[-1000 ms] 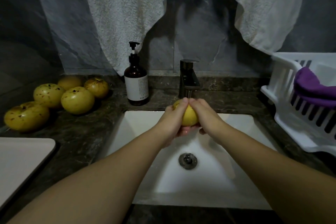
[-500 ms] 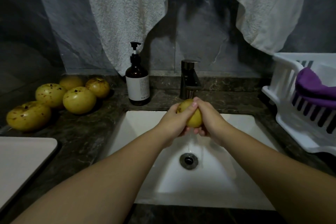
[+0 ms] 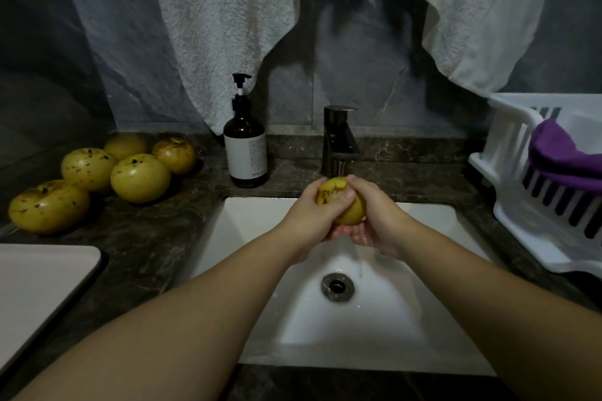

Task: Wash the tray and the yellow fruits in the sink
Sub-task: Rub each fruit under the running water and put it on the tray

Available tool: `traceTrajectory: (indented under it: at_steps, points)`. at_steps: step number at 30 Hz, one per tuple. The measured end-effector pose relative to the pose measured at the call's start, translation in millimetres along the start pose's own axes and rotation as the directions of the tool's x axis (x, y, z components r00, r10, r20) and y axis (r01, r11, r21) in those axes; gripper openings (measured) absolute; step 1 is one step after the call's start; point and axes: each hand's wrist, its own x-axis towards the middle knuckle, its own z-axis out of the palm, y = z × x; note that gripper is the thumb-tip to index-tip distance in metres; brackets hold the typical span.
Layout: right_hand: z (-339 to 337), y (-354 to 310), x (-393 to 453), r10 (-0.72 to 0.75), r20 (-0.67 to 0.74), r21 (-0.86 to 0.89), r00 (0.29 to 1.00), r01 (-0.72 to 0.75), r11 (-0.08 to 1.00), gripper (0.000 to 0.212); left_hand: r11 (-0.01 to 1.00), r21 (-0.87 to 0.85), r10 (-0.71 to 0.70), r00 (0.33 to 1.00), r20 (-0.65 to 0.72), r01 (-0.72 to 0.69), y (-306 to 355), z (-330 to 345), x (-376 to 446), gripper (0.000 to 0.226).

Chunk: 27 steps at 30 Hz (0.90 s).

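Yellow fruit [image 3: 338, 202] clasped between left hand [image 3: 312, 218] and right hand [image 3: 374, 215] (over sink [image 3: 423, 319]).

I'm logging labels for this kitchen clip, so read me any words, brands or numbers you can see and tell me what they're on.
Pump bottle: its white label carries small print, too small and blurred to read.
Nothing else in view shows any text, brand, number or sign.

The scene is dimly lit; the white sink [image 3: 407, 319] is brightest, shadows fill the upper corners, and edges are bent by wide-angle distortion.
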Motion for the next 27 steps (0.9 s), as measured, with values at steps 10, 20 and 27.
traceTrajectory:
  at_steps: [10,20,27]
  points:
    - [3.8,1.4,-0.4,-0.108,-0.009,0.172,0.994,0.108,0.979,0.042,0.978,-0.049,-0.196,0.975,0.103,0.201,4.2,0.2,-0.8,0.049]
    - [2.5,4.8,3.6,0.014,-0.005,0.11,1.0,-0.013,0.994,0.062,0.994,0.099,0.044,0.999,0.024,-0.046,-2.4,-6.2,0.1,0.088]
    - [0.8,2.7,2.8,0.054,0.04,0.124,0.998,-0.058,0.991,0.064,0.983,0.158,0.103,0.994,-0.048,-0.095,-0.9,-3.4,0.0,0.066]
